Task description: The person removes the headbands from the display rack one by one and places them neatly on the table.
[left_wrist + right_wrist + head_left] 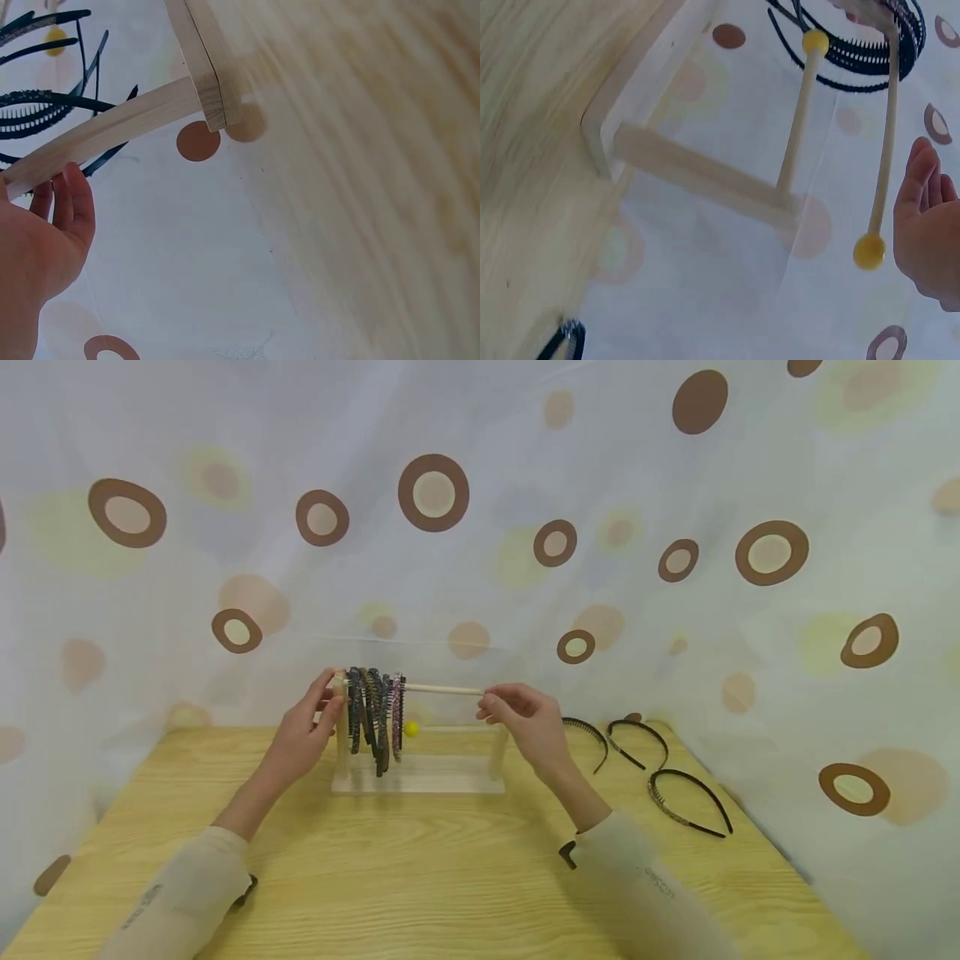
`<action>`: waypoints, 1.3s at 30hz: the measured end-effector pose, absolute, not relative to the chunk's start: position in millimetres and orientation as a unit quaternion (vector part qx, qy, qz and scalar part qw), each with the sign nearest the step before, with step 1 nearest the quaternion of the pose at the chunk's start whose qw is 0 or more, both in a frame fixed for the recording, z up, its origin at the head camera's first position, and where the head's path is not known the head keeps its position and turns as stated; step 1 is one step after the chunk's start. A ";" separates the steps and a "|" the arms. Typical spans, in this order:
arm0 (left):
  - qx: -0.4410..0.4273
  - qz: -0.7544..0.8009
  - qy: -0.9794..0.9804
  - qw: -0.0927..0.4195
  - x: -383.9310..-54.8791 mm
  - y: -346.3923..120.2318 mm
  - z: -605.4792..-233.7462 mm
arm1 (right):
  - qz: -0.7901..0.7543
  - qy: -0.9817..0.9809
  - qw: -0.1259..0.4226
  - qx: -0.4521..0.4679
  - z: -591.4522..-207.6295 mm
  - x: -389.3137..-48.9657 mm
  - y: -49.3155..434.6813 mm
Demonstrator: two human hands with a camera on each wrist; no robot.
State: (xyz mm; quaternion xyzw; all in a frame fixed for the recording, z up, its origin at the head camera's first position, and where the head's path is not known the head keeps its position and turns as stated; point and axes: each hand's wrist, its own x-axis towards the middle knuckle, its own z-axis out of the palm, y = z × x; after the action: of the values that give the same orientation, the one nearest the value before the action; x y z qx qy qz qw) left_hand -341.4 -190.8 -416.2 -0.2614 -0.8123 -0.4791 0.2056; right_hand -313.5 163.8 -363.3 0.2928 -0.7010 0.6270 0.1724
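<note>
A wooden stand has a taller left post and a shorter right post. My left hand grips the left post near its top, fingers round the wood. Several dark, toothed headbands, some glittery, hang bunched at the left of the upper rod. Beside that rod's right end is my right hand; the right wrist view shows a gap between its fingers and the rod's yellow end ball. A lower rod from the right post ends in another yellow ball.
Right of the stand, loose headbands lie on the wood-grain table: a toothed black one, another behind, and a glittery one nearer the right edge. A pale curtain with brown circles hangs behind the table.
</note>
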 end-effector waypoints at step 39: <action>-0.257 -0.453 -0.822 0.230 -337.4 -186.9 -414.7 | 0.551 -0.788 0.075 0.264 -404.5 -295.6 74.0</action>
State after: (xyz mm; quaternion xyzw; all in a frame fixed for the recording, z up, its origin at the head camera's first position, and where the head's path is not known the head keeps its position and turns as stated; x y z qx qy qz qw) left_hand -337.4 -186.9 -414.7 -0.2574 -0.8222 -0.4528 0.2297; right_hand -295.6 74.0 -404.5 0.2640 -0.7883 0.5508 0.0748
